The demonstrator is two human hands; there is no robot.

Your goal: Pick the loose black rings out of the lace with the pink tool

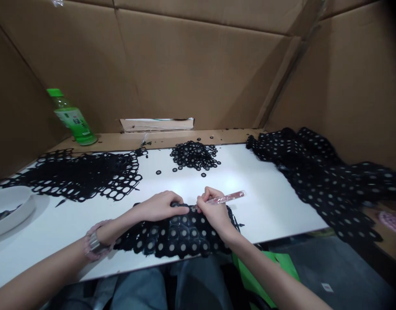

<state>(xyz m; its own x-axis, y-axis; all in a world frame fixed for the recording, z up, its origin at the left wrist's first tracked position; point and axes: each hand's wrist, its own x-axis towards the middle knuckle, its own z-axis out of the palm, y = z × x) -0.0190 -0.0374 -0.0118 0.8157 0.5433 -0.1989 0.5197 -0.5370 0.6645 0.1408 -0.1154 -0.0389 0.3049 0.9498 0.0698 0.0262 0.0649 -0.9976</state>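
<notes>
A black rubbery sheet with rows of pale round spots lies at the table's front edge, partly hidden under my wrists. My left hand is closed on its far edge, thumb on top and fingers curled behind. My right hand pinches a slim pen-like tool with a clear, reddish handle that points up to the right. The tool's tip is hidden by my fingers, close to the sheet's far edge and my left thumb. Beyond my hands is a pile of small black rings, with several loose ones around it.
Black net-like offcuts lie at left, beside a white bowl with dark pieces inside. A green bottle stands in the back left corner. More spotted black sheets hang over the right edge. Cardboard walls enclose the white table.
</notes>
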